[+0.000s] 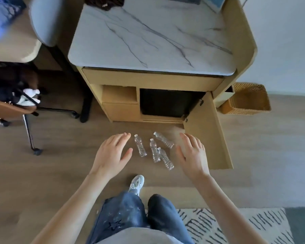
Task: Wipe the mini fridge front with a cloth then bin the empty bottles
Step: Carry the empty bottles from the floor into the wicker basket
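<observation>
Several clear empty plastic bottles [154, 150] lie on the wood floor in front of the cabinet. The black mini fridge front [165, 103] sits in the cabinet's lower bay, its wooden door [208, 138] swung open to the right. My left hand [113, 152] hovers left of the bottles with fingers spread, holding nothing. My right hand [192, 152] hovers to their right, also spread and holding nothing. No cloth shows in either hand.
A woven wicker bin [248, 101] stands to the right of the cabinet by the wall. The cabinet has a marble top [148, 36]. A chair with wheeled legs [37, 150] and a bag are at left. A patterned rug [236, 224] lies at bottom right.
</observation>
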A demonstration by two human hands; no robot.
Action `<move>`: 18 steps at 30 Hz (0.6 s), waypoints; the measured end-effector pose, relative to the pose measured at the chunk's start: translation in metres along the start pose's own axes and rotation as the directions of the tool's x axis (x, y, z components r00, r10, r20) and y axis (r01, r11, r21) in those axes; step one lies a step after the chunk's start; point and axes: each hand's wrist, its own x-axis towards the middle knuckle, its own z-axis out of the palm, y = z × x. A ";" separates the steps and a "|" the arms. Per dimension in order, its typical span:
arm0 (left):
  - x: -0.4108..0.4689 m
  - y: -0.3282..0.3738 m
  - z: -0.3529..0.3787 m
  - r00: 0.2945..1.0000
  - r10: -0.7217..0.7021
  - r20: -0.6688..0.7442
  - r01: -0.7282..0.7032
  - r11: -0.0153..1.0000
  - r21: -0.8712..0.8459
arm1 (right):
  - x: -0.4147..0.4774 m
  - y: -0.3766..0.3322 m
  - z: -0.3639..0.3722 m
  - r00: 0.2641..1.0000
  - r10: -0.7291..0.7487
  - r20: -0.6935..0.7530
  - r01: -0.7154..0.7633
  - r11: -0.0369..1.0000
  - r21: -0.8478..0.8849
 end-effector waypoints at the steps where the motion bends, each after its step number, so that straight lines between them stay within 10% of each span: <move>1: -0.005 0.004 0.006 0.999 -0.031 -0.010 0.031 1.000 0.001 | 0.003 0.007 0.001 1.000 -0.012 0.017 0.011 1.000 0.010; 18: 0.046 -0.016 0.194 0.983 -0.182 0.002 0.182 0.978 -0.098 | 0.040 0.134 0.155 0.985 0.031 0.167 -0.040 0.998 0.047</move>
